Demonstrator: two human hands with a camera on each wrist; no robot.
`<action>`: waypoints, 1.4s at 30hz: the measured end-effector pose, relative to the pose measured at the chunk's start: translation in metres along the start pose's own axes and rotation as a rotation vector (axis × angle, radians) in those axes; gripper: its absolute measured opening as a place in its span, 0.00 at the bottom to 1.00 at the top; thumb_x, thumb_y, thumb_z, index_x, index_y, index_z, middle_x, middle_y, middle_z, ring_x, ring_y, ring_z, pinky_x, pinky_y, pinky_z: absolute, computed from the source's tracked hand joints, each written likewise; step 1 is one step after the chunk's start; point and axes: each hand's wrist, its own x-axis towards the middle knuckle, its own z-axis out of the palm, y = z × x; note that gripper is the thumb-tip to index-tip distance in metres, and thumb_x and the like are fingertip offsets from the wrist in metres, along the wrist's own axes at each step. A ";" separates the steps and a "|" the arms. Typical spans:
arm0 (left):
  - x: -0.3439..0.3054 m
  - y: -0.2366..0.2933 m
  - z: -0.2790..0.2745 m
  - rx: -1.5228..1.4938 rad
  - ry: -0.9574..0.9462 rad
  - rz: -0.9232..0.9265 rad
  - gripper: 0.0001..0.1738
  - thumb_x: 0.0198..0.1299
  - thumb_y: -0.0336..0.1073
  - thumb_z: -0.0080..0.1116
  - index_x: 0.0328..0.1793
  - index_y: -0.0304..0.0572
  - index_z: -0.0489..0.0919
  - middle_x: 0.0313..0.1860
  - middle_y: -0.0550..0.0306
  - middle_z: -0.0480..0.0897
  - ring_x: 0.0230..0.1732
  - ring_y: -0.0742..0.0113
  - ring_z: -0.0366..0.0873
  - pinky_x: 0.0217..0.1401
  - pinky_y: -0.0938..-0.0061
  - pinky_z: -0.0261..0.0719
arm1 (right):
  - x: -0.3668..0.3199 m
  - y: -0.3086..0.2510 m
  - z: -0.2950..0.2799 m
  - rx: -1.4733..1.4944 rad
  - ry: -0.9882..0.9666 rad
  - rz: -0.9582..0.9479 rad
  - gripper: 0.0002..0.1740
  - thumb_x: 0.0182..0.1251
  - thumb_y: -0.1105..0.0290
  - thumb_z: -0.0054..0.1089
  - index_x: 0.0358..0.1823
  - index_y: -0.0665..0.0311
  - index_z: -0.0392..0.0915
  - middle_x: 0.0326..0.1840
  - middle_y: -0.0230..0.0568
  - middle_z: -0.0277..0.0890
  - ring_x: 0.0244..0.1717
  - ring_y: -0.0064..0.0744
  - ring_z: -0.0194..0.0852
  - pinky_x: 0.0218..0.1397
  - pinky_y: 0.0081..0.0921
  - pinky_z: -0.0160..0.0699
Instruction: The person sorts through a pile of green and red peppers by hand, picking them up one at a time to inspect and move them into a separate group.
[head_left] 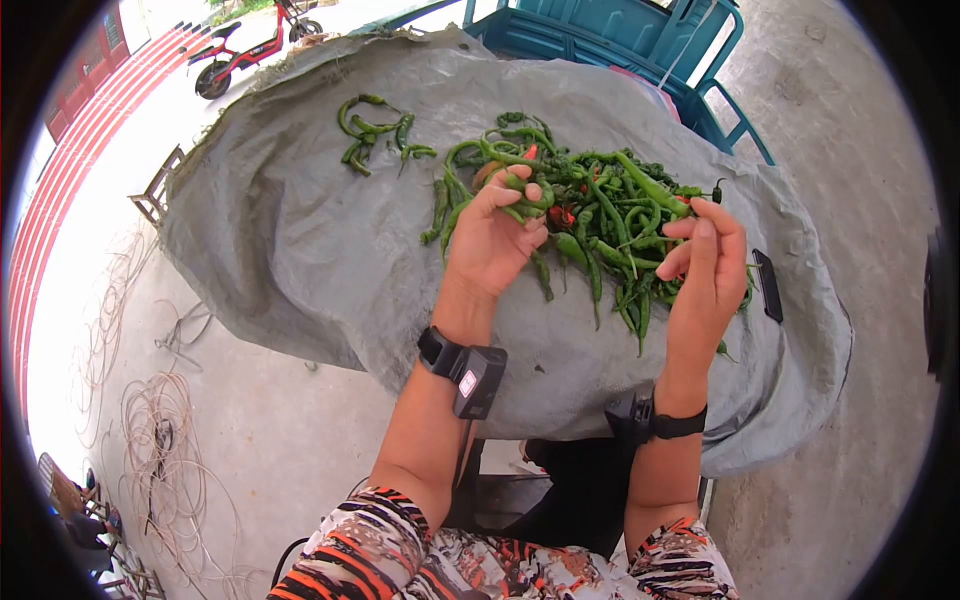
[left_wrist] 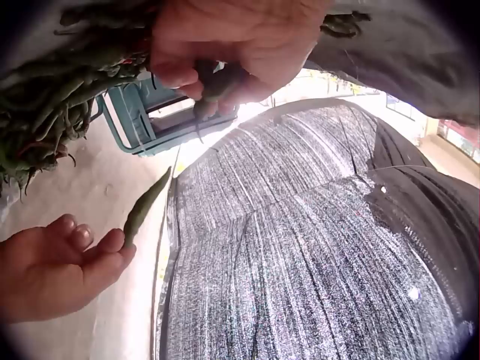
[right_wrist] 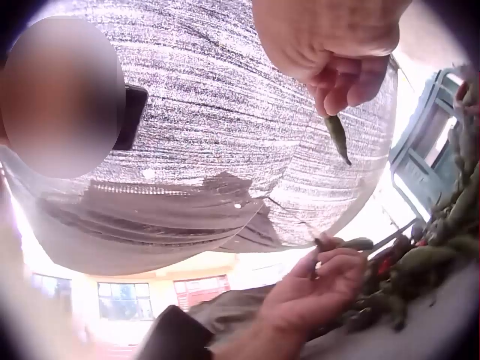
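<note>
My left hand [head_left: 490,245] is raised over the near left side of a pile of green chili peppers [head_left: 605,215], its fingers curled round green peppers [head_left: 532,196]. Part of that handful shows dark under the palm in the left wrist view, the rest covered by the fingers. Over the pile's right side, my right hand [head_left: 712,262] pinches one long green pepper [head_left: 650,183] by its end between thumb and fingertips. The same pepper [left_wrist: 144,208] points upward in the left wrist view. A few red peppers [head_left: 562,217] lie among the green ones.
A smaller group of green peppers [head_left: 372,128] lies at the far left on the grey sheet [head_left: 310,240]. A black phone [head_left: 768,286] rests right of the pile. Beyond stand a blue cart [head_left: 590,40] and a red scooter [head_left: 255,55]. Loose wire [head_left: 165,450] lies coiled on the floor.
</note>
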 end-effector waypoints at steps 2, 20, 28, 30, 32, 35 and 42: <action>0.000 0.000 0.002 -0.075 -0.095 -0.050 0.15 0.57 0.27 0.51 0.51 0.46 0.74 0.38 0.58 0.76 0.30 0.68 0.69 0.27 0.77 0.69 | 0.007 0.011 -0.004 -0.155 -0.139 0.166 0.17 0.77 0.63 0.50 0.58 0.65 0.74 0.27 0.29 0.74 0.20 0.12 0.62 0.23 0.13 0.61; -0.004 -0.006 0.023 0.349 0.043 -0.114 0.20 0.66 0.33 0.54 0.64 0.39 0.73 0.48 0.55 0.81 0.31 0.77 0.71 0.29 0.86 0.69 | 0.006 0.040 0.013 0.085 -0.009 0.282 0.14 0.71 0.66 0.61 0.54 0.65 0.76 0.24 0.26 0.69 0.20 0.12 0.62 0.20 0.13 0.60; -0.002 -0.007 0.018 0.647 -0.145 -0.393 0.20 0.68 0.36 0.53 0.64 0.38 0.75 0.35 0.60 0.82 0.21 0.80 0.70 0.21 0.86 0.63 | -0.011 0.039 0.026 -0.107 -0.234 0.249 0.13 0.70 0.65 0.62 0.50 0.66 0.81 0.26 0.21 0.66 0.26 0.12 0.58 0.30 0.16 0.61; -0.003 -0.010 0.019 0.725 -0.170 -0.444 0.20 0.68 0.37 0.53 0.64 0.39 0.75 0.35 0.61 0.82 0.21 0.80 0.70 0.20 0.86 0.63 | -0.017 0.037 0.031 -0.002 -0.264 0.250 0.11 0.71 0.65 0.61 0.47 0.65 0.81 0.27 0.24 0.72 0.25 0.11 0.63 0.29 0.15 0.63; -0.006 -0.009 0.023 0.788 -0.185 -0.454 0.20 0.69 0.38 0.54 0.65 0.40 0.75 0.38 0.61 0.81 0.23 0.81 0.69 0.21 0.86 0.63 | -0.017 0.040 0.027 0.061 -0.206 0.288 0.11 0.71 0.65 0.60 0.47 0.65 0.80 0.27 0.25 0.72 0.24 0.11 0.63 0.26 0.14 0.63; -0.005 -0.012 0.024 0.756 -0.130 -0.398 0.19 0.70 0.40 0.55 0.63 0.41 0.75 0.40 0.59 0.82 0.24 0.80 0.70 0.22 0.85 0.64 | -0.014 0.038 0.017 0.126 -0.014 0.246 0.11 0.72 0.66 0.59 0.48 0.66 0.78 0.27 0.26 0.72 0.24 0.12 0.63 0.23 0.12 0.62; -0.002 -0.014 0.020 0.684 -0.045 -0.285 0.19 0.72 0.42 0.53 0.63 0.41 0.75 0.43 0.58 0.81 0.25 0.78 0.71 0.24 0.84 0.65 | -0.011 0.040 0.007 -0.088 -0.101 0.235 0.11 0.74 0.65 0.57 0.49 0.65 0.78 0.28 0.27 0.73 0.28 0.13 0.66 0.23 0.14 0.64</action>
